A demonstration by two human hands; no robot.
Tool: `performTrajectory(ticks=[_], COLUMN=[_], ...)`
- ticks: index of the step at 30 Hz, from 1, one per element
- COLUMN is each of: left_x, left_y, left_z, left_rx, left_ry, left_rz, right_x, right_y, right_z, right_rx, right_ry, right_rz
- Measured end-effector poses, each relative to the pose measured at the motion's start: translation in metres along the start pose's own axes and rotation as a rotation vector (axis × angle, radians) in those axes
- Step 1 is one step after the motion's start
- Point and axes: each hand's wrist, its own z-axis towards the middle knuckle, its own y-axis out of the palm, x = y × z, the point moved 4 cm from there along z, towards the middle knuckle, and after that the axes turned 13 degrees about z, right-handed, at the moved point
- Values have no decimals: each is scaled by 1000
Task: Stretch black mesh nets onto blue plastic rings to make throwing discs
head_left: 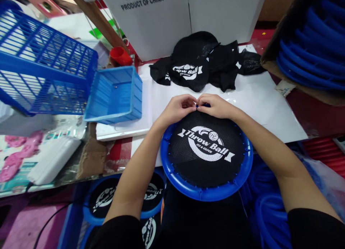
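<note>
A round throw-ball paddle (185, 170) with a blue plastic ring and a black mesh printed "Throw Ball" rests against the table's front edge, over my lap. My left hand (182, 107) and my right hand (215, 106) meet at the ring's far side. Thumbs and fingertips of both are pinched together there on the rim and mesh edge. A bit of blue plastic shows between them. Just beyond lie several loose black mesh pieces (190, 71), some with the same white print, heaped on the white board (250, 109).
On the left stand a light blue bin (115, 114) and a blue slatted basket (45, 83), with a red cup (120, 55) behind. White cartons (159, 22) back the table. At right, a cardboard box holds blue rings (309, 58). More paddles (105, 198) lie below left.
</note>
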Motion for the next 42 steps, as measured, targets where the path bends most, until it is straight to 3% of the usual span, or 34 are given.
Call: performTrajectory(ticks=[9, 21, 29, 35, 42], left_x=[12, 17, 21, 18, 20], left_y=[-1, 1, -6, -11, -9], left_z=[-1, -2, -8, -13, -15], left_rx=[38, 19, 13, -94, -137], left_ry=[77, 114, 195, 196, 258], left_rz=[234, 355, 438, 441, 550], right_x=[4, 2, 7, -6, 3], right_y=[1, -1, -1, -14, -20], right_z=[1, 1, 2, -11, -15], right_rx=[37, 43, 62, -23, -140], right_ry=[12, 41, 142, 15, 52], right_rz=[-50, -46, -20, 9, 24])
